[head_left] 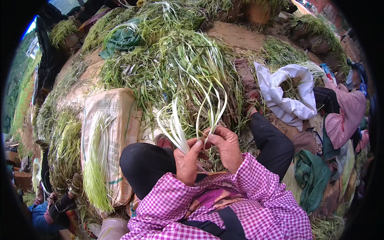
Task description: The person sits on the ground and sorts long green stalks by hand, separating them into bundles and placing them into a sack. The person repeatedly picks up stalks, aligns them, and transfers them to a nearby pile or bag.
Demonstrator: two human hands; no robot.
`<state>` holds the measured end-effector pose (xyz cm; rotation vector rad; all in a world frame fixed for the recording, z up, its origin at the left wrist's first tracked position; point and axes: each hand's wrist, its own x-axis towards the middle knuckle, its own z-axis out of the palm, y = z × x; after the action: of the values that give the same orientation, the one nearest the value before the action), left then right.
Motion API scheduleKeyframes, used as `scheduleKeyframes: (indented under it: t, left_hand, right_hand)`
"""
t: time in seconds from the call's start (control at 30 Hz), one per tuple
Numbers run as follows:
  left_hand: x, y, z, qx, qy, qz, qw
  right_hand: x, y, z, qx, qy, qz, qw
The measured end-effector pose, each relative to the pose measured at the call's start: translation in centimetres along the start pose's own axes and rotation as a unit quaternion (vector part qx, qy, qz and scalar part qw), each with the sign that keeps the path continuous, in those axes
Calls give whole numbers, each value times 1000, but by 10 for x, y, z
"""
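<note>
A small bunch of long, pale chive-like stalks (177, 130) is gripped in my left hand (187, 164), its white ends fanning upward. Close beside it, my right hand (227, 149) pinches a few longer white-green stalks (216, 116) between thumb and fingers. These curve up and away over the heap of loose stalks (192, 68) in front of me. Both hands are nearly touching above my lap, and the fingertips partly hide where the stalks meet. To my left a sorted bundle of stalks (99, 164) lies on a pale woven sack (124, 108).
A white sack (288, 94) stands rolled open on the right, near a seated person in a pink checked top (346, 110). Green cloth (310, 180) lies lower right. More stalks (66, 152) are piled at left. Another green sack (120, 42) sits on the far heap.
</note>
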<state>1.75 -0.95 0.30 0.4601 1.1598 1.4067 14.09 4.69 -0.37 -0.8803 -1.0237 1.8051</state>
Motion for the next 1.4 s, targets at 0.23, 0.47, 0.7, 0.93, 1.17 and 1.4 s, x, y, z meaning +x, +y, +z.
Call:
scheduleKeyframes:
  t: [0.23, 0.47, 0.7, 0.93, 1.17, 1.4]
  left_hand:
    - [6, 3, -11, -125, 34, -17, 991]
    - [4, 0, -10, -15, 53, -5, 998]
    - [-3, -8, 5, 14, -97, 67, 993]
    - [-6, 21, -7, -129, -83, 23, 988]
    - [-7, 73, -35, -226, -2, 123, 966]
    - [-7, 123, -59, -194, 68, 239, 949]
  right_hand:
    - [-5, -15, -81, 123, 139, -82, 979]
    - [3, -52, -111, 9, 199, -166, 966]
    - [9, -63, -16, -213, -21, -58, 975]
    - [16, -37, 4, -172, -281, 120, 937]
    - [-38, -11, -31, -92, -239, 100, 962]
    - [-31, 29, -100, -744, -149, 10, 651]
